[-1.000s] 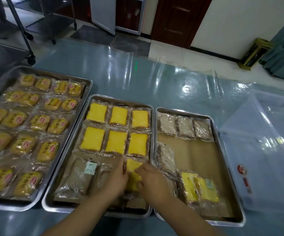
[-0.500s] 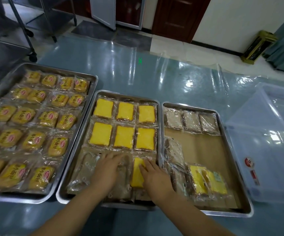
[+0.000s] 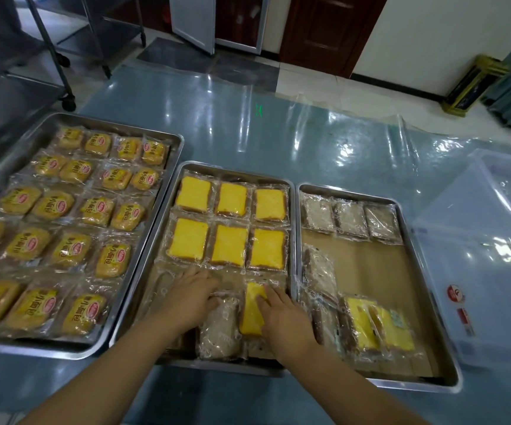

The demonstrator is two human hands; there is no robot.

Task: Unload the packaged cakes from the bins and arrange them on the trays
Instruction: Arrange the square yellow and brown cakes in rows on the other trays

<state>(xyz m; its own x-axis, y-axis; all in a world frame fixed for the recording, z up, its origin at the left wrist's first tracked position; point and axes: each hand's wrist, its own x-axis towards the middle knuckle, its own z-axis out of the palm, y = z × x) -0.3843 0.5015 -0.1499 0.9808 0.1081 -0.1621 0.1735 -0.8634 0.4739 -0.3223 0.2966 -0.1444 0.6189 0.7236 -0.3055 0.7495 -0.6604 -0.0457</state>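
- Table (image 3: 248, 142): blue-grey top under a clear, glossy plastic sheet; carries three metal trays side by side and one bin.
- Left tray (image 3: 175, 167): filled with rows of wrapped buns (image 3: 64, 207), golden, each with a red oval label.
- Middle tray (image 3: 236, 171): far half holds six yellow cakes (image 3: 229, 245) in clear wrappers, two rows of three, flat and close together.
- Single yellow cake (image 3: 251, 315): wrapped, lying lengthwise in the near right part of the middle tray, just below the second row.
- Brown cake (image 3: 220, 331): wrapped, lying in the near part of the middle tray, touching the single yellow cake on its left side, between the two hands.
- Left hand (image 3: 191, 299): palm down, fingers straight and slightly spread, resting on the wrappers in the near left part of the middle tray; it pinches nothing.
- Right hand (image 3: 282, 317): palm down, fingers extended, fingertips pressing on the single yellow cake; no curl around it shows.
- Right tray (image 3: 349, 194): lined with brown paper (image 3: 370, 271), partly filled.
- Grey-brown cakes (image 3: 350, 219): three wrapped pieces in a row along the far edge of the right tray; more wrapped pieces lie down its left side.
- Loose yellow cakes (image 3: 380, 328): two or so wrapped pieces, overlapping, in the near part of the right tray.
- Bin (image 3: 478, 256): clear plastic, just right of the right tray, red sticker on its near wall.
- Metal rack (image 3: 50, 47): on castors, on the floor beyond the table's far left corner.
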